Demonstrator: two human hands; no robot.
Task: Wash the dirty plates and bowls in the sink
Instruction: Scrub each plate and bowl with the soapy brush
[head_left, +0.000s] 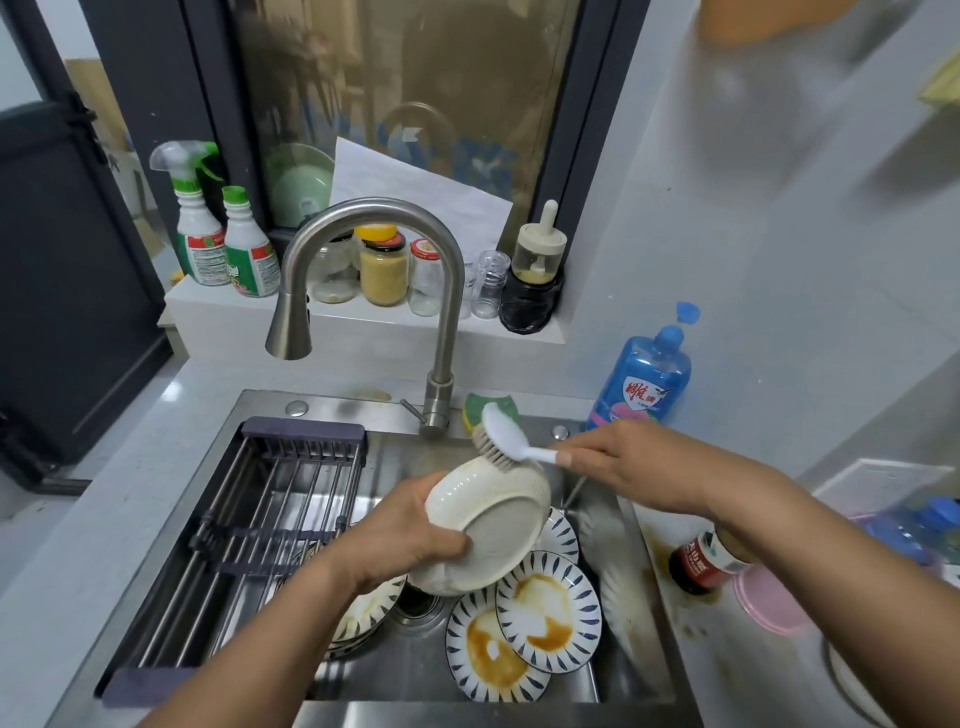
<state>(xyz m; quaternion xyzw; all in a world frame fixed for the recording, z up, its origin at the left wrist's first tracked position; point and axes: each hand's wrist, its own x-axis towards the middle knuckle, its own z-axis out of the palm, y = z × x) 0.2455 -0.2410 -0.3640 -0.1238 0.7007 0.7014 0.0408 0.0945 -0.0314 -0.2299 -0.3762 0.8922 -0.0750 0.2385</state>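
I held the white bowl (488, 525) in the air over the sink (415, 670), tipped on its side with its foot ring turned toward me. The stained plates (548, 616) lay below it on the sink floor, overlapping one another. I judged the bowl to be glazed ceramic. That would make it stiff, fairly weighty for one hand, likely slick once wet or soapy, and apt to chip if it dropped onto the plates or the steel. The safest hold looked to be a clamp across the wall, with the thumb braced near the foot ring and the fingers hooked over the rim, not a pinch on the smooth side.

My left hand (415, 535) gripped it much that way. It came up from below left with the wrist bent, the thumb lay across the underside, and the fingers wrapped out of sight behind the far edge. My right hand (628, 467) reached in from the right with its fingers closed round the white handle of the brush (506, 441). The brush bristles pressed on the bowl's upper outer wall, where a yellowish smear showed. No water ran from the faucet (374, 270).
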